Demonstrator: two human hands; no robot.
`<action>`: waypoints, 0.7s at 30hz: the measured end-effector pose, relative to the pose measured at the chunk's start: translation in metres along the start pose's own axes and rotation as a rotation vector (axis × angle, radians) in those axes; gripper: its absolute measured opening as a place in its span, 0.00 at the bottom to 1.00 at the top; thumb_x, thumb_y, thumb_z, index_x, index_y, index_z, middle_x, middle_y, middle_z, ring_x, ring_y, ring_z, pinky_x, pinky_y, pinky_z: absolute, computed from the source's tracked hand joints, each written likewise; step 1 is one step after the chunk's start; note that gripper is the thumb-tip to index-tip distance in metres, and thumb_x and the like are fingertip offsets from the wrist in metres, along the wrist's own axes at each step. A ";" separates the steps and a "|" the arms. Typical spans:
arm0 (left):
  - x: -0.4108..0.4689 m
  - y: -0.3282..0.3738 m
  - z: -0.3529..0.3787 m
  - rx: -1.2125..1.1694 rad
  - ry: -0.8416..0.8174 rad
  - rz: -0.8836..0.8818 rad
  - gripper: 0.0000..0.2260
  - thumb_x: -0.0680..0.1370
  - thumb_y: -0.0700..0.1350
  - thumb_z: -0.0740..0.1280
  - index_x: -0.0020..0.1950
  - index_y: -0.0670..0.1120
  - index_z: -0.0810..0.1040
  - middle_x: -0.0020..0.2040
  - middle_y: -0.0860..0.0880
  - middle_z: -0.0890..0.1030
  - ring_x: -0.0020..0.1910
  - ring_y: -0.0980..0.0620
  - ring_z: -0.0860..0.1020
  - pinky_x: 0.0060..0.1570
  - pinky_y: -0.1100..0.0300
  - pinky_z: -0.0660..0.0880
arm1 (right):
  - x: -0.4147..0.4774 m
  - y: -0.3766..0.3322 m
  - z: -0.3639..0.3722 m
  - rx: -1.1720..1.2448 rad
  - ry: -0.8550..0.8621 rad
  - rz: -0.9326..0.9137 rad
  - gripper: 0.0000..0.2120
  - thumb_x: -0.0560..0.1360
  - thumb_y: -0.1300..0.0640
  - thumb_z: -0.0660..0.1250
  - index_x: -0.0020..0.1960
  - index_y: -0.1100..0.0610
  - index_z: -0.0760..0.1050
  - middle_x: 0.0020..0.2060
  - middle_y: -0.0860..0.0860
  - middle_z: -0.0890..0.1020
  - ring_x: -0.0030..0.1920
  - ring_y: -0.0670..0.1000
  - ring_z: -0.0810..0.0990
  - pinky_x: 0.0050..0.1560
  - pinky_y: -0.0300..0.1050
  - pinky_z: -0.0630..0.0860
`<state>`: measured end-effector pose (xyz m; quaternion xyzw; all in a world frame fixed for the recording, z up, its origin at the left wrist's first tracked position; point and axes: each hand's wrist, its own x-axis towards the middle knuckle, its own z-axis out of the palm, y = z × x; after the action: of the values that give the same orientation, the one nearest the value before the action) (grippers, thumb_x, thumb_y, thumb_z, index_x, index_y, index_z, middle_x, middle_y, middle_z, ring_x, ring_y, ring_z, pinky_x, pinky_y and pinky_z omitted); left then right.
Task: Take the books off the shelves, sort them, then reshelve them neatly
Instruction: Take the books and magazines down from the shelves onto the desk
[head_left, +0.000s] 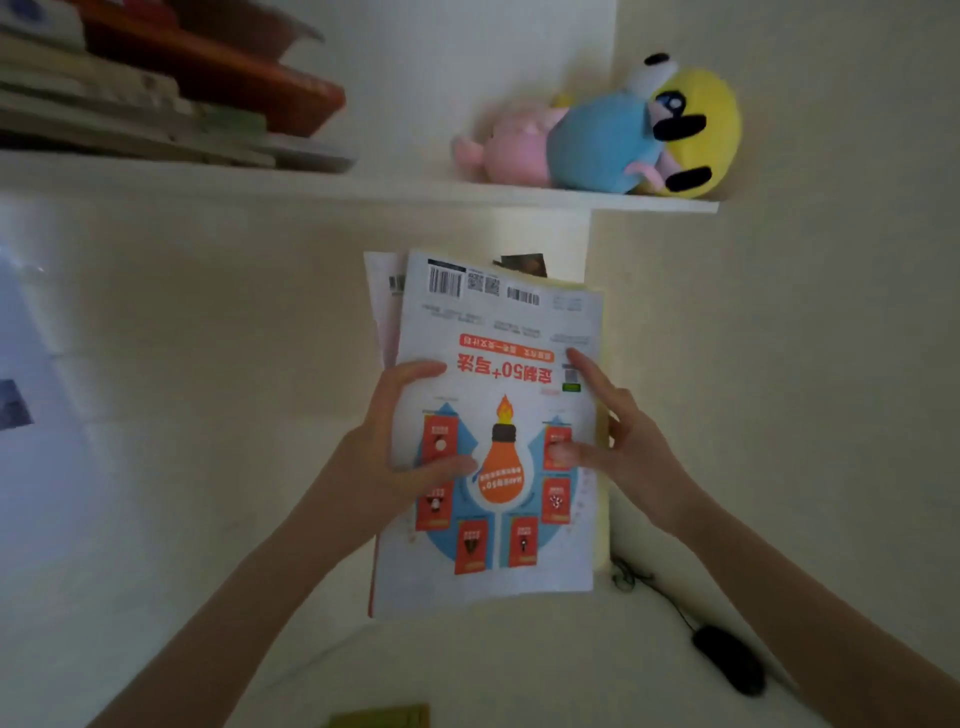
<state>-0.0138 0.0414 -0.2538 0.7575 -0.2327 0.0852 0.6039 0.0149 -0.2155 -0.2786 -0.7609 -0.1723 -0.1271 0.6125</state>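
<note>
Nearest me, a dark mouse (728, 659) lies on the pale surface at lower right, its cable (657, 590) running up towards the wall.

Above it, both hands hold a stack of books (493, 561) upright in mid-air, below the shelf and clear of it. The top cover is white with an orange bulb graphic and red print, and it reads upside down to me.

The left hand (410, 441) grips the stack's left edge, thumb laid across the cover and forefinger curled over the edge higher up. The right hand (631, 449) pinches the right edge, thumb and outstretched forefinger on the cover; I cannot see its other fingertips. A second book (385, 306) juts out at upper left.

Farther off, the white shelf (415, 189) carries a slanted pile (156, 109) of books at left. At right, well apart from the pile, a pink toy (511, 148) touches a blue toy (602, 140).
</note>
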 end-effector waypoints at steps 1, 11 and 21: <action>-0.004 -0.013 0.004 -0.014 0.000 -0.035 0.31 0.66 0.41 0.76 0.60 0.63 0.67 0.51 0.63 0.81 0.48 0.53 0.83 0.40 0.53 0.81 | -0.009 0.007 0.001 -0.026 -0.003 0.038 0.39 0.70 0.63 0.74 0.72 0.37 0.61 0.61 0.53 0.69 0.61 0.51 0.76 0.53 0.51 0.81; -0.060 -0.166 0.067 -0.114 -0.136 -0.462 0.33 0.68 0.35 0.76 0.62 0.60 0.65 0.48 0.60 0.82 0.47 0.52 0.83 0.42 0.49 0.81 | -0.090 0.131 0.019 -0.099 -0.078 0.495 0.38 0.70 0.63 0.74 0.65 0.31 0.60 0.56 0.46 0.64 0.55 0.47 0.75 0.48 0.43 0.82; -0.120 -0.272 0.129 -0.089 -0.314 -0.738 0.35 0.68 0.39 0.76 0.68 0.56 0.62 0.54 0.58 0.76 0.47 0.57 0.82 0.43 0.55 0.82 | -0.174 0.245 0.025 -0.187 -0.152 0.829 0.41 0.71 0.60 0.74 0.74 0.39 0.55 0.59 0.54 0.62 0.61 0.58 0.71 0.57 0.55 0.78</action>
<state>-0.0153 -0.0079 -0.5744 0.7672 -0.0377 -0.2643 0.5832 -0.0413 -0.2561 -0.5727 -0.8252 0.1156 0.1710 0.5258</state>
